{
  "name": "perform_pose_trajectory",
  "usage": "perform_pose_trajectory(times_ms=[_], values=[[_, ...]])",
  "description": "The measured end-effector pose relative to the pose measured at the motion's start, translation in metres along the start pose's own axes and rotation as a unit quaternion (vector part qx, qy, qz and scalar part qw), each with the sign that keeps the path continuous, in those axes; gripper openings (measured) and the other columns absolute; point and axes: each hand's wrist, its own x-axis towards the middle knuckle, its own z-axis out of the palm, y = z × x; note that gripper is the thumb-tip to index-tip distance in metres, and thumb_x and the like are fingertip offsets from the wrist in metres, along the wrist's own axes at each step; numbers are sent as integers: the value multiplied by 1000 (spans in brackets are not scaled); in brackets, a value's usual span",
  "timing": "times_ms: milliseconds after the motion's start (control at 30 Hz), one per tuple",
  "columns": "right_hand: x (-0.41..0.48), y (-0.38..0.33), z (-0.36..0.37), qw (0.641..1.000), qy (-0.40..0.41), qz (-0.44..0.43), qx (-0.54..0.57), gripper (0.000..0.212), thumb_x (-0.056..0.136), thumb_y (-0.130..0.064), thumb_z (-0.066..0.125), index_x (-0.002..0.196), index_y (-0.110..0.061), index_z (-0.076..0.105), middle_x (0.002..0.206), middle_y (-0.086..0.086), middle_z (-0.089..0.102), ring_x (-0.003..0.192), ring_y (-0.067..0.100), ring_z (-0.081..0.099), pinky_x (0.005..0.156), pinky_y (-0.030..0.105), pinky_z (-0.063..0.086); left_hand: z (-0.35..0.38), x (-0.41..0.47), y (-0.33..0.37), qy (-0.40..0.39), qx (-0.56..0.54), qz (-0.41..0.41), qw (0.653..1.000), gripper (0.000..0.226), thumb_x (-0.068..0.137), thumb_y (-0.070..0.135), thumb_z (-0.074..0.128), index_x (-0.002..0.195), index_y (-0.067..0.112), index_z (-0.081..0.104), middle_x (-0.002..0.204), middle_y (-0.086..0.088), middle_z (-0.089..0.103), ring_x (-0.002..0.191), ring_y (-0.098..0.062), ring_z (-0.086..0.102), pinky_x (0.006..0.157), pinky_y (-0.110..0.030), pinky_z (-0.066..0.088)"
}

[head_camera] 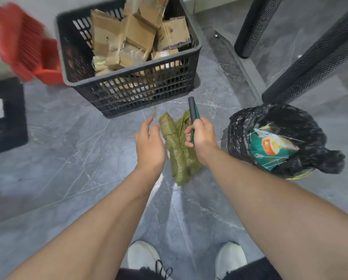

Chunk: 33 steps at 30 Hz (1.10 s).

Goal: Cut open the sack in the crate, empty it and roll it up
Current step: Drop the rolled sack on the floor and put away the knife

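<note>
Sack rolled and lying on the floor, both hands above it, knife in the right

On the grey marbled floor point(68, 158), the black slatted crate point(128, 93) stands ahead, full of cardboard packets point(128, 37), with a black-lined bin point(278, 138) to the right; between them, nearer the person, the green woven sack point(176, 156) lies rolled into a loose bundle, its long axis running away from the feet toward the crate. The left hand point(150, 146) hovers open just left of the roll, fingers spread and empty, about level with its far end. The right hand point(201, 136) is closed around a green-handled knife point(193, 112), its dark tip pointing up toward the crate. The free left hand looks best placed to take the roll
</note>
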Motion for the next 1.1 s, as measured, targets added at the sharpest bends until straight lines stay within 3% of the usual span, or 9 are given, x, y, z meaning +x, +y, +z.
perform_pose_trajectory(times_ms=[100,233,467,533,667,833,900,1033,1100], values=[[-50,-39,11,999,5,36,40,41,88,6,32,118,-18,45,78,10,54,48,13,40,38,24,27,-22,-32,47,-2,-23,-17,1000,46,100,39,38,145,39,49,150,5,44,134,-13,44,120,-44,31],[-124,-101,28,998,-14,11,54,17,89,4,35,86,-10,44,77,11,51,47,13,39,36,21,24,-51,-78,111,-1,-43,-20,999,46,98,40,39,143,42,50,148,5,44,132,-14,45,118,-46,34],[-238,-211,49,995,-2,-82,-64,8,92,-17,70,95,-10,68,66,0,50,56,14,46,43,23,42,-110,-151,240,-24,-38,24,999,58,89,47,37,145,43,49,151,11,43,137,-8,41,120,-50,32],[-265,-240,54,991,1,-108,-81,13,89,-23,76,92,-11,71,66,0,53,55,16,48,44,23,44,-124,-170,277,-32,-40,46,998,56,91,46,38,146,43,48,154,11,40,139,-5,38,122,-48,29],[-319,-299,66,985,-1,-150,-83,37,85,-29,79,119,-25,66,93,10,70,62,18,61,49,26,50,-146,-205,345,-34,-4,114,993,50,105,31,38,155,34,43,153,8,39,134,0,34,116,-27,23],[-380,-369,68,984,-5,-163,-76,26,91,-22,74,116,-25,68,100,10,72,58,14,62,48,28,51,-163,-251,421,-69,9,163,984,61,100,39,39,159,47,25,157,0,30,134,2,38,113,-30,25],[-399,-394,67,983,4,-169,-65,26,92,-18,72,117,-22,67,99,10,72,57,14,60,48,28,51,-165,-269,448,-91,20,165,982,65,95,48,36,156,57,18,163,-6,20,147,-8,31,109,-30,21],[-424,-445,55,979,22,-186,-79,26,90,-14,68,112,-28,67,88,3,71,54,10,58,56,37,57,-166,-295,495,-105,24,183,977,68,92,53,33,158,55,13,166,-6,15,151,-7,19,110,-26,13],[-430,-468,43,974,32,-202,-97,25,88,-16,68,107,-32,70,90,1,71,56,9,59,56,31,57,-162,-303,514,-104,28,196,975,63,99,51,34,158,55,13,168,-4,13,151,-8,19,109,-27,12]])
